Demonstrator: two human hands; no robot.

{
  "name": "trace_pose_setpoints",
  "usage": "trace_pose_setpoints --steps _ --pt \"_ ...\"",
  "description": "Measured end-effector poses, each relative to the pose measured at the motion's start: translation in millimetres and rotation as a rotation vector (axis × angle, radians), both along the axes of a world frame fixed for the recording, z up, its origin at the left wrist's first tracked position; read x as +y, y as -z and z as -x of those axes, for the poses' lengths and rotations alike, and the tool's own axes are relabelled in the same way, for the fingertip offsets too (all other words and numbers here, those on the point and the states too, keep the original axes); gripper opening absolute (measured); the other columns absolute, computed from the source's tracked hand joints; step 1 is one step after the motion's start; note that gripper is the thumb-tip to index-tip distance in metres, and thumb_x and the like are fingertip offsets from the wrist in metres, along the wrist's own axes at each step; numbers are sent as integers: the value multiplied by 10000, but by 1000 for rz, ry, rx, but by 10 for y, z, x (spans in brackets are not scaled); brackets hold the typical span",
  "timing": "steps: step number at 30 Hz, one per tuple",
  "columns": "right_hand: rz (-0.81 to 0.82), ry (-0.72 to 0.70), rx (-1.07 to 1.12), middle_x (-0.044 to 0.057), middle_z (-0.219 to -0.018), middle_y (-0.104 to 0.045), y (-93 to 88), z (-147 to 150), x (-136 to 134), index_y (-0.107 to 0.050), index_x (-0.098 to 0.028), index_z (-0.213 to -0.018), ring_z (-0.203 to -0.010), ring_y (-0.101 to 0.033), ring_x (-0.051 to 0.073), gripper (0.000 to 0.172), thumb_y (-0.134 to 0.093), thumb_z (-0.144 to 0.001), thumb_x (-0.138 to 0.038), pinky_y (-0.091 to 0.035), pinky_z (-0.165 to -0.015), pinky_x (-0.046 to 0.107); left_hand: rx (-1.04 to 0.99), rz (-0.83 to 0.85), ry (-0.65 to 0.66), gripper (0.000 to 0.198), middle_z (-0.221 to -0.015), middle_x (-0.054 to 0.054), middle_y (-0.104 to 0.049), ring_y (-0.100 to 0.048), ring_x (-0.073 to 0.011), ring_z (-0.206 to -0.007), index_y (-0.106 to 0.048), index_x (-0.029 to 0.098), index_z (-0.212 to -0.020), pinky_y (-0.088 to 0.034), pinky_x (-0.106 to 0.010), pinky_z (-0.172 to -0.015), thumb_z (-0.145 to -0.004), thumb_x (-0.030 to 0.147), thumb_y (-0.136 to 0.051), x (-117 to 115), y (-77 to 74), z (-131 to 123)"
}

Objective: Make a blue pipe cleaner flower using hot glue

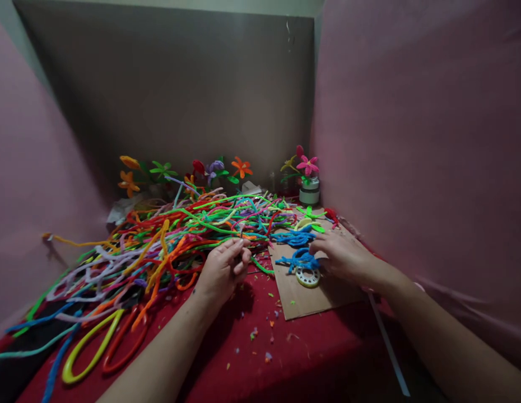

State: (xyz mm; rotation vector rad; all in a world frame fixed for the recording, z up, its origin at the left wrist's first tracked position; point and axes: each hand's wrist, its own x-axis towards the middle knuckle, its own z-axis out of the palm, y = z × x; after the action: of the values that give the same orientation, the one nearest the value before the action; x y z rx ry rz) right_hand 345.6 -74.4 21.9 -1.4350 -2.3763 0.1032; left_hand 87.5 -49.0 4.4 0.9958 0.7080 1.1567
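Observation:
My left hand [227, 263] is closed in a pinch above the red cloth, near the pile of pipe cleaners [218, 218]. A thin, pale tip shows above its fingertips, too small to name. To the right, my right hand [338, 254] reaches over the cardboard [302, 305], its fingers curled on the edge of a looped blue pipe cleaner piece [300, 260]. Right below that piece lies a white-and-yellow tape spool [307, 277]. Another bunch of blue pipe cleaner pieces [293, 238] rests just behind.
Finished pipe cleaner flowers stand along the back, including an orange one [242, 167] and a pink one [307, 165] by a pale jar [310, 191]. Fuzzy scraps [254, 334] dot the red cloth [227, 364]. Pink sheets [420, 140] hang at both sides.

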Motion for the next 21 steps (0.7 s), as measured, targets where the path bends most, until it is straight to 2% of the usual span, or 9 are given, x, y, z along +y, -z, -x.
trace_pose_setpoints --steps 3,7,15,21 --pt "-59 41 -202 92 -891 -618 112 30 -91 -622 -174 -842 -842 -521 219 212 -504 -713 -53 -344 -688 317 -2 6 18 192 -530 50 -504 -269 -8 -351 -553 132 -823 -187 -128 -323 -735 287 -622 -7 -7 -5" --pt "-83 83 -248 78 -845 -623 172 66 -86 -622 -182 -823 -782 -527 189 207 -469 -758 -59 -321 -660 295 15 36 11 176 -506 56 -495 -264 -6 -342 -538 139 -794 -188 -125 -325 -729 275 -631 -25 -30 -25" --pt "-117 41 -124 62 -834 -614 203 63 -39 -630 -184 -830 -756 -535 158 200 -466 -796 -74 -338 -645 264 22 62 28 221 -502 56 -505 -268 7 -312 -535 151 -785 -164 -123 -318 -680 290 -671 -31 -64 -31" --pt "-187 3 -1 57 -854 -631 201 188 -13 -642 -185 -835 -754 -553 158 215 -454 -809 -85 -370 -649 266 28 48 17 209 -510 53 -495 -272 0 -325 -557 143 -799 -183 -133 -327 -699 298 -656 -26 -40 -27"
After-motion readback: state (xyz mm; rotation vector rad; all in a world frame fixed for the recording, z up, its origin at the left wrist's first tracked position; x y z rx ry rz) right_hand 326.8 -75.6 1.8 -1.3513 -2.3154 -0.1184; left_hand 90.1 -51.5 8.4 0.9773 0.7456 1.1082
